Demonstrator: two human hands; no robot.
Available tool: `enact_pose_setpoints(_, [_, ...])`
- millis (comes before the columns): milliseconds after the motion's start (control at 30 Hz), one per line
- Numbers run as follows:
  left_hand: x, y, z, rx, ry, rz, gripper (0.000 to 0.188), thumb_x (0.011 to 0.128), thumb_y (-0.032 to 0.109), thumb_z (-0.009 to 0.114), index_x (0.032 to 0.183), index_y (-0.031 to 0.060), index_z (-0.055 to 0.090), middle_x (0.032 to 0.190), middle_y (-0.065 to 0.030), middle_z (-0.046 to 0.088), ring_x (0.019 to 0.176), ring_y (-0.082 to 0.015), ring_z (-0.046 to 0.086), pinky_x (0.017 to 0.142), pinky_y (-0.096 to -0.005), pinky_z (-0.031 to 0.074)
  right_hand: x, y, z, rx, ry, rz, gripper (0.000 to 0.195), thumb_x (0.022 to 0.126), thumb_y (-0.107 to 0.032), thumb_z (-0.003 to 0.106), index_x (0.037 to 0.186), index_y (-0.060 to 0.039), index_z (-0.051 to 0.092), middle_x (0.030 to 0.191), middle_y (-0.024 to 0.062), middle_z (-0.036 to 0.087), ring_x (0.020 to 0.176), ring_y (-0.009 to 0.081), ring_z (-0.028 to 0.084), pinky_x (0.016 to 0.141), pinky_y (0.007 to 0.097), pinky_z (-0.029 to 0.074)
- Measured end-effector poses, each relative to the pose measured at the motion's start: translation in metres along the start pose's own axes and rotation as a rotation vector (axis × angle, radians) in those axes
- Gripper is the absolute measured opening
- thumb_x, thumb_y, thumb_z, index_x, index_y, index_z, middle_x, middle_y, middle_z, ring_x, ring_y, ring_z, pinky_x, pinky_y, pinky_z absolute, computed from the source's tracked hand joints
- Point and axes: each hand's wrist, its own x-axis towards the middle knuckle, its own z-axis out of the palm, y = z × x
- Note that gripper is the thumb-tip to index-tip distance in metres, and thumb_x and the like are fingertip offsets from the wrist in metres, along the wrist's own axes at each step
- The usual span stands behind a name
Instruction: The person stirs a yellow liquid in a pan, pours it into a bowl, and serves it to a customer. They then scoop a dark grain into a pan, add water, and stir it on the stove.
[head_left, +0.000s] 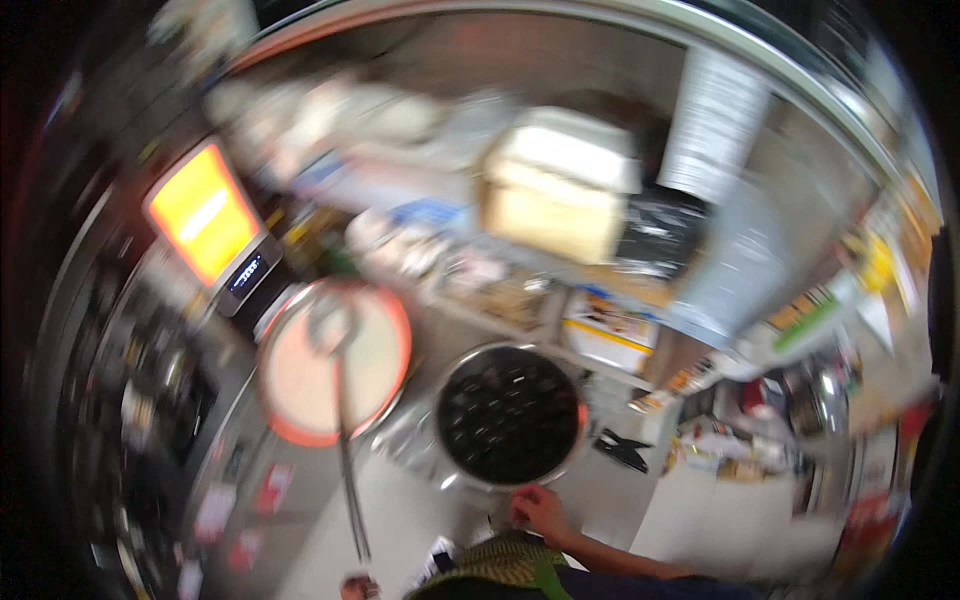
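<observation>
At the bottom edge, my left hand (360, 587) is small, blurred and partly cut off. It is just below the handle end of a long metal ladle (346, 465); whether it grips the handle is unclear. The ladle's round head lies over a wide pot of pale, creamy liquid (300, 382) with an orange-red rim. My right hand (536, 510), fingers curled, is close below the near rim of a round metal pot (559, 474) filled with dark, glossy round pieces. Blur hides whether it touches the rim or holds anything.
A device with a bright yellow-orange panel (202, 214) and small display stands at the upper left. Behind the pots are a white box (559, 187), plastic bags (742, 255) and a bin of small packets (495, 292). A black clip-like object (622, 450) lies right of the dark pot.
</observation>
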Motion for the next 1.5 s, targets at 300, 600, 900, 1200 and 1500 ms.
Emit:
enact_pose_setpoints(300, [-0.099, -0.019, 0.017, -0.221, 0.284, 0.106, 0.014, 0.089, 0.005, 0.059, 0.102, 0.0015, 0.064, 0.094, -0.009, 0.069, 0.082, -0.0194, 0.068, 0.068, -0.0328, 0.055, 0.003, 0.025, 0.048, -0.2, -0.213, -0.01, 0.02, 0.09, -0.01, 0.062, 0.107, -0.0003, 0.059, 0.081, 0.0073, 0.063, 0.067, 0.0162, 0.062, 0.063, 0.0318, 0.054])
enact_pose_setpoints(600, [-0.19, -0.197, -0.077, -0.835, 0.666, 0.023, 0.018, 0.083, 0.003, 0.044, 0.074, 0.0071, 0.058, 0.083, -0.013, 0.069, 0.073, -0.0237, 0.068, 0.062, -0.0387, 0.055, -0.073, -0.048, 0.215, -0.472, -0.325, -0.654, 0.011, 0.097, -0.013, 0.056, 0.097, -0.0031, 0.059, 0.07, -0.0026, 0.047, 0.058, 0.0047, 0.042, 0.051, 0.0208, 0.034])
enact_pose_setpoints(900, [-0.213, -0.245, -0.23, -1.07, 0.838, 0.115, 0.016, 0.084, 0.021, 0.045, 0.078, 0.0093, 0.053, 0.078, -0.0127, 0.064, 0.072, -0.0278, 0.064, 0.068, -0.0424, 0.051, -0.144, 0.021, 0.407, -0.756, -0.73, -0.726, 0.011, 0.095, -0.012, 0.06, 0.099, -0.0019, 0.062, 0.075, 0.0002, 0.057, 0.065, 0.0073, 0.052, 0.058, 0.0249, 0.043])
enact_pose_setpoints(1200, [-0.134, -0.191, -0.313, -1.014, 0.859, 0.245, 0.045, 0.098, 0.05, 0.053, 0.076, 0.0111, 0.05, 0.075, -0.0081, 0.064, 0.064, -0.0189, 0.062, 0.055, -0.0331, 0.052, -0.065, 0.028, 0.564, -0.826, -0.704, -0.588, 0.012, 0.092, -0.011, 0.062, 0.088, 0.0008, 0.06, 0.068, 0.0031, 0.056, 0.062, 0.0101, 0.051, 0.056, 0.0282, 0.043])
enact_pose_setpoints(1500, [-0.078, -0.109, -0.364, -1.024, 1.01, 0.272, 0.02, 0.09, 0.003, 0.044, 0.075, 0.0106, 0.056, 0.081, -0.0099, 0.064, 0.071, -0.0229, 0.064, 0.06, -0.0355, 0.054, 0.029, 0.077, 0.718, -1.115, -1.075, -0.795, 0.012, 0.09, -0.009, 0.062, 0.099, -0.002, 0.064, 0.08, 0.0137, 0.064, 0.068, 0.0256, 0.063, 0.066, 0.0349, 0.051])
